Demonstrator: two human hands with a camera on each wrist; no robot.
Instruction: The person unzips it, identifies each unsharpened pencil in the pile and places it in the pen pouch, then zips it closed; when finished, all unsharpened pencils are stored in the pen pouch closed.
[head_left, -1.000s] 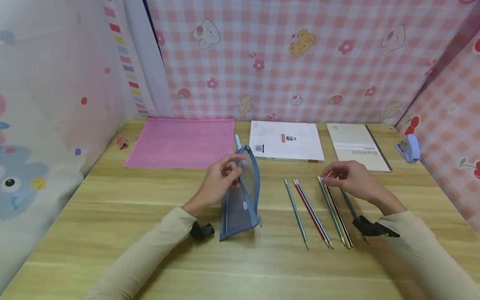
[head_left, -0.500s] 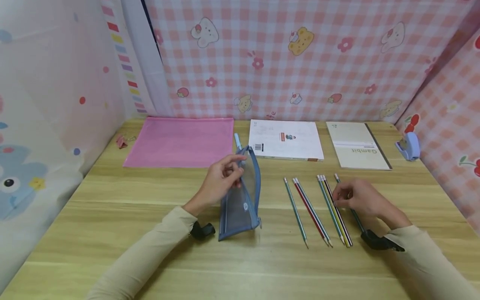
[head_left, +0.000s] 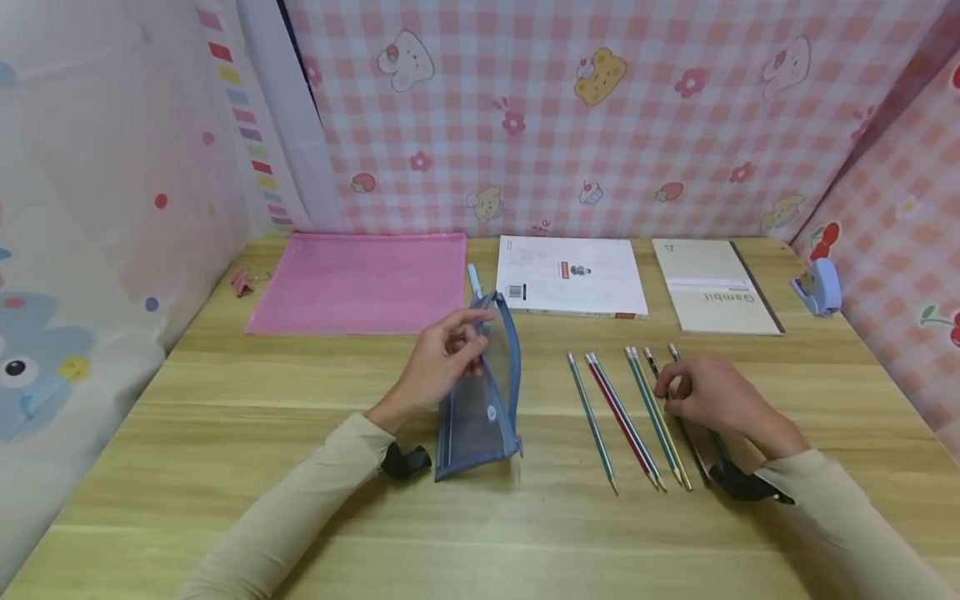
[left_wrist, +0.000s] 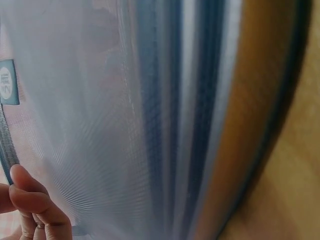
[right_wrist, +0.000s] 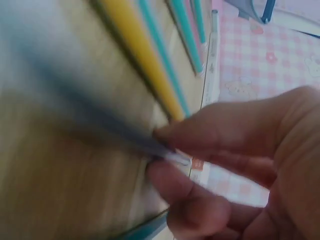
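From the head view I see my left hand at centre frame, fingers curled round the top edge of the blue mesh pouch, which stands propped on the wooden desk; my right hand sits right of centre, pinching one dark pencil out of the row of pencils that lies between the pouch and that hand; from up here I can't see how the fingertips meet; the right wrist view settles it, showing thumb and forefinger clamped together on a blurred dark shaft just beside a yellow pencil; the left wrist view gives only mesh filling the frame, with fingertips at its lower left edge and a small label at the left; along the far edge of the desk I make out a pink folder, a white book, a beige notebook, a blue tape dispenser at far right and a pink clip at far left; pink checked cloth with bears and flowers hangs behind
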